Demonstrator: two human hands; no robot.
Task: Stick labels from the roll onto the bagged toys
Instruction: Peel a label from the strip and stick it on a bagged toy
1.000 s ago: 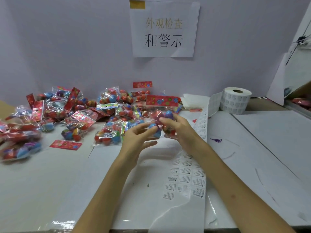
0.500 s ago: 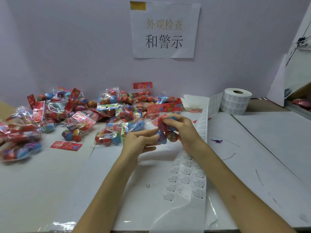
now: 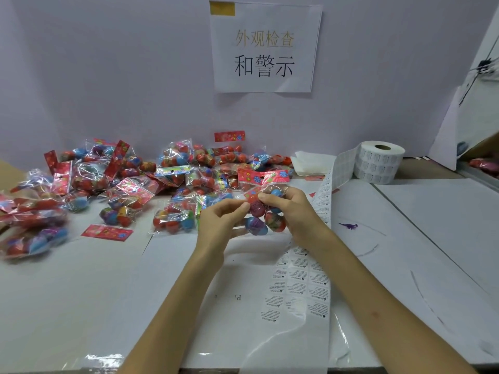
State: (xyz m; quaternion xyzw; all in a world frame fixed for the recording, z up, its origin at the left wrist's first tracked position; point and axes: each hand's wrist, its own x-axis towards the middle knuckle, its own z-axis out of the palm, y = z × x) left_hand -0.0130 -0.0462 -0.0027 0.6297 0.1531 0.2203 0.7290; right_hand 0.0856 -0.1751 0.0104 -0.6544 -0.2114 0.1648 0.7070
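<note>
Your left fingertips point(image 3: 243, 207) are pressed together, thumb vs index, pinching the front film of the bagged toy point(image 3: 274, 221). Can't tell if a label sits under them too, it's too small to see. The other left fingers curl loosely below. Your right fingers point(image 3: 266, 197) curl round the bag's upper part, thumb on the front just below the red header card point(image 3: 263, 177), tips almost touching the left ones. So the bag sits between both hands, up off the table point(image 3: 81, 292), header on top, balls hanging by yr knuckles, front facing you.

Why held so, prob.: the right hand point(image 3: 294, 211) steadies & tightens the film so the left hand point(image 3: 218, 225) gets a flattish spot to press on. Crinkly film over round balls gives little flat area, so a spot near the header makes sense. That's my read, not a thing seen.

Further out, the label strip point(image 3: 297, 287) passes under yr right wrist and runs toward you, print up. I'd guess it's laid there so the next label is close to hand. It leads back to the roll point(image 3: 378, 163), standing at the rear right, well apart from the hands. The pile of bagged toys point(image 3: 183, 179) lies behind & left of yr hands, near the wall. A loose red card point(image 3: 106, 232) lies flat on the table, left of yr left hand. A small purple figure point(image 3: 349, 226) lies just right of the strip.
</note>
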